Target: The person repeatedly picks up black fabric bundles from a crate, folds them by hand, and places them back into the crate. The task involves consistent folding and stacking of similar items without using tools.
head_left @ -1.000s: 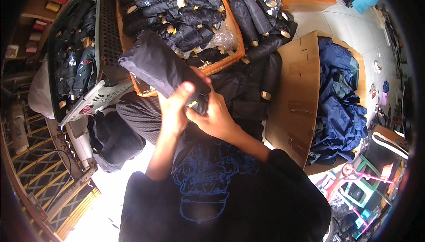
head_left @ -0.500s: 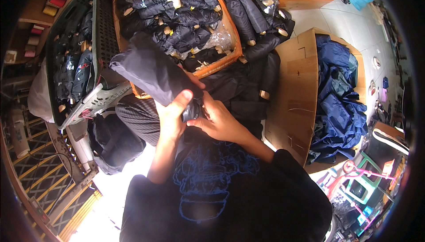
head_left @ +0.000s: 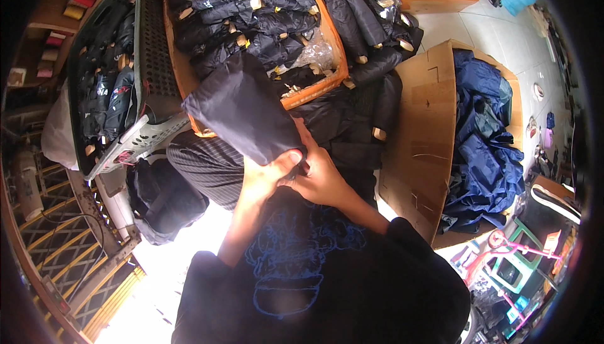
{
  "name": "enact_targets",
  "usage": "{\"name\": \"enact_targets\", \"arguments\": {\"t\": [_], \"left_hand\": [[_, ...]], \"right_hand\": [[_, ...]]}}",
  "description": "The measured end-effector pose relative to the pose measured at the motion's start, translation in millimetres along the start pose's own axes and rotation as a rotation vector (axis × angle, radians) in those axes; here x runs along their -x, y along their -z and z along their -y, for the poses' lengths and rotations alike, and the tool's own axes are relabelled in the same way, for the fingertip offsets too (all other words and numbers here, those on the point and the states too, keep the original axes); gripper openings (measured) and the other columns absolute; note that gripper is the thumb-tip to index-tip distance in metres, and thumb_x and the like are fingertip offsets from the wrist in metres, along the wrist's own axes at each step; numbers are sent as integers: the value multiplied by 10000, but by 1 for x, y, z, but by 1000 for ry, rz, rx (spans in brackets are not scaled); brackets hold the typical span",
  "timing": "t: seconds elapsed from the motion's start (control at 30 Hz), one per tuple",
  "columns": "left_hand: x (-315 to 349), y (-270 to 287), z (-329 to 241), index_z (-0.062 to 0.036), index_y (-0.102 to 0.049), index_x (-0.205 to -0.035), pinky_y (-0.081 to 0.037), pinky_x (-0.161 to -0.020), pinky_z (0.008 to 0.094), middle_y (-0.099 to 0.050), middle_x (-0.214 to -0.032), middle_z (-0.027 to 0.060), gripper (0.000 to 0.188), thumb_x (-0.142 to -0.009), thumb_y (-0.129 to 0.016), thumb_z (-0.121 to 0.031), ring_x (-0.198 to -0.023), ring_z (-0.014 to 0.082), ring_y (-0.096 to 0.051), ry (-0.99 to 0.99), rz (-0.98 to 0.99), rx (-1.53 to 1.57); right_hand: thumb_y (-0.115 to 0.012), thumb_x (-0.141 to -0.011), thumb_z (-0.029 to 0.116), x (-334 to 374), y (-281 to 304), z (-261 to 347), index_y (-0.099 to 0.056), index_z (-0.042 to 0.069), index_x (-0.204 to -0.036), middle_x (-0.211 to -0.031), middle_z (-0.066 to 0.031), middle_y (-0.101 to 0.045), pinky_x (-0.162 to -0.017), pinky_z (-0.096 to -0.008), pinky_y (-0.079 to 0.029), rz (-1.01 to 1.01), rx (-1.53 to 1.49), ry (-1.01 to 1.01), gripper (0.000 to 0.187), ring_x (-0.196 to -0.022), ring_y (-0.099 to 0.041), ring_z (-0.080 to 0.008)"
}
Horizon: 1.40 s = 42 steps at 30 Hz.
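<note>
Both hands are clamped on the lower end of a dark pouch (head_left: 242, 114): left hand (head_left: 267, 177) wrapped around it with the thumb pressed on the fabric, right hand (head_left: 321, 180) pinching in just beside it, fingers closed tight where the two meet. Can't really see what's between the fingertips, it's too dark down there.

The pouch sits above the lap, tilted up and left, its top end overlapping the near edge of the orange crate (head_left: 330, 48).

Compared with a second ago, the pouch has swung up a bit steeper and the hands have pulled in closer together at its bottom end. My read is that the fiddly work at that end is nearly finished, but that's a guess.

Around it: the orange crate is packed with rolled dark bundles with tan ends, and more of them spill over its right side. To the left there's a grey basket (head_left: 148, 61) with more dark items. To the right, a cardboard box (head_left: 421, 130) holds a heap of blue fabric (head_left: 484, 136). A black bag (head_left: 163, 196) sits low at the left, beside the knee.
</note>
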State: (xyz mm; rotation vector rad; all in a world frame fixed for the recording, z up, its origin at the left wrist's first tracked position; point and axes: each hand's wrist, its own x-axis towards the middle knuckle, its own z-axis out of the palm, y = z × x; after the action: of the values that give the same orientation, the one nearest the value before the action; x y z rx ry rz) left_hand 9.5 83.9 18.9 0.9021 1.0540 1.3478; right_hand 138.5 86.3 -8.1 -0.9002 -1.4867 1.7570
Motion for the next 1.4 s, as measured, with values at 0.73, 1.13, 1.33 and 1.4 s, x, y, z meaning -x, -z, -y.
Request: {"name": "enact_targets", "arguments": {"t": [0.73,1.13,1.33,1.4], "left_hand": [[-6,22,20,-51,-463,-1306,-436,-962,339,-566,-1213,76,540,-998,-387,-488,-1105,174,-550,296,-212,383],[-25,38,10,-52,-498,-1244,-459,-943,382,-603,-1134,112,466,-943,-541,-405,-1026,219,-600,115,-307,473],[-23,34,9,-58,-382,-1303,-456,-933,391,-559,-1145,108,517,-895,-655,-221,-1016,238,-594,20,-363,256],[-23,33,10,-59,-365,-1304,-461,-920,387,-544,-1141,103,518,-898,-658,-192,-979,234,-601,15,-433,249]], "right_hand": [[-713,-689,-28,-37,27,27,-620,0,-880,-924,-88,-602,-721,-347,-518,-161,700,594,214,-855,-616,-253],[-700,-804,-5,-39,24,25,-589,4,-905,-860,-90,-611,-626,-254,-464,-157,433,513,150,-703,-577,-149],[-782,-750,87,-47,-2,22,-565,24,-962,-927,-75,-574,-614,-250,-468,-326,281,327,310,-746,-570,-132],[-773,-780,117,-51,-4,3,-502,32,-1072,-994,-75,-556,-614,-244,-481,-283,102,246,407,-805,-573,-122]]}}
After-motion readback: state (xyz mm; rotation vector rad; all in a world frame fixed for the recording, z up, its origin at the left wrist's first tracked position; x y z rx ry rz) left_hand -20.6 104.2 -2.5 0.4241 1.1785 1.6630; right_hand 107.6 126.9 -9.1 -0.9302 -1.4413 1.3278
